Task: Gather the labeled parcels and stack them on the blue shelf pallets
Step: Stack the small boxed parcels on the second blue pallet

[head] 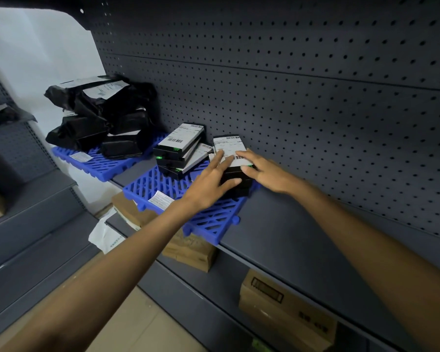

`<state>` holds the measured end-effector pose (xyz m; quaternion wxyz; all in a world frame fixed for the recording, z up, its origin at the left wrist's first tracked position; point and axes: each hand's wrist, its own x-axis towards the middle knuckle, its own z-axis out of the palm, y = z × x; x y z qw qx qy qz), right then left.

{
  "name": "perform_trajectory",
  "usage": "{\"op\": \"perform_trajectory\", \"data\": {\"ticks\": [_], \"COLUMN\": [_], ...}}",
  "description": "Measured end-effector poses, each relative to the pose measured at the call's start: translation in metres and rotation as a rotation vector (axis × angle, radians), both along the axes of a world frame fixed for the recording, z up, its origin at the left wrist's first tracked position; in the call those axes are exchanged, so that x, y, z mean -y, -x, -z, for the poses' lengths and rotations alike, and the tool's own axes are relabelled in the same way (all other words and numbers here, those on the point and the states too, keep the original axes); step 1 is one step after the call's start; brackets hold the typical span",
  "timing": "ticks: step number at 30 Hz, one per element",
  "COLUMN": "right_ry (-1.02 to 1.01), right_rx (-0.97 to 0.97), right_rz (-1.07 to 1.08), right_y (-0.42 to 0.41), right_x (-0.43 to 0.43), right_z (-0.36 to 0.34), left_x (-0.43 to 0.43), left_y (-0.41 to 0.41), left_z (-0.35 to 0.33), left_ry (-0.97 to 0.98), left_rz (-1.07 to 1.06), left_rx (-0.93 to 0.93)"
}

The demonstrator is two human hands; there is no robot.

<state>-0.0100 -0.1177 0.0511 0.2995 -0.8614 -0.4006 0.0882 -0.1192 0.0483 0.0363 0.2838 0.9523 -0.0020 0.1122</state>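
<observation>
While we lean over the grey shelf, with its pegboard back rising behind and brown cartons on the level below, we see it bears a far pallet and a near pallet, both blue and set side by side. On the far one lies a loose heap of black bags, several showing white labels. The near one carries black boxes in two lots: a skewed pile at its far left corner and a second pile at its far right corner, close to the pegboard. That second pile sits between our hands, its long side running away from us toward the back wall. Our left hand lies along its left edge, fingers straight over the top label, thumb out toward the front face. Our right hand covers the right edge, fingers flat on the label, thumb against the near face. Neither hand curls round a box; we judge both are pressing the pile square, each about equally near.
</observation>
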Motion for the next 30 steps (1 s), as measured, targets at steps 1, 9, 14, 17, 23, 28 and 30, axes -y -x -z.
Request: {"op": "perform_trajectory", "data": {"ticks": [1, 9, 14, 17, 23, 28, 30], "right_ry": [0.010, 0.027, -0.077, -0.073, -0.067, -0.040, -0.027], "right_rx": [-0.001, -0.092, 0.026, 0.064, 0.064, 0.136, 0.177], "right_rz": [-0.004, -0.064, 0.062, 0.096, 0.119, 0.222, 0.271], "right_y": [0.002, 0.006, 0.009, 0.014, 0.028, 0.038, 0.041], "right_x": [0.003, 0.007, -0.007, -0.011, -0.026, -0.046, -0.051], "right_z": [0.002, 0.011, 0.019, 0.020, 0.023, 0.026, 0.030], "left_x": [0.002, -0.014, -0.010, -0.018, -0.054, -0.073, -0.080], "left_y": [0.001, 0.008, 0.001, -0.001, -0.004, -0.012, -0.016], "left_z": [0.001, 0.004, 0.010, 0.011, 0.003, -0.002, -0.003], "left_ry": [-0.041, -0.043, -0.073, -0.035, -0.043, -0.060, -0.085], "left_rz": [-0.004, 0.067, 0.026, 0.073, 0.153, 0.195, 0.223], "left_rx": [-0.018, -0.038, 0.016, 0.025, 0.002, 0.005, 0.016]}}
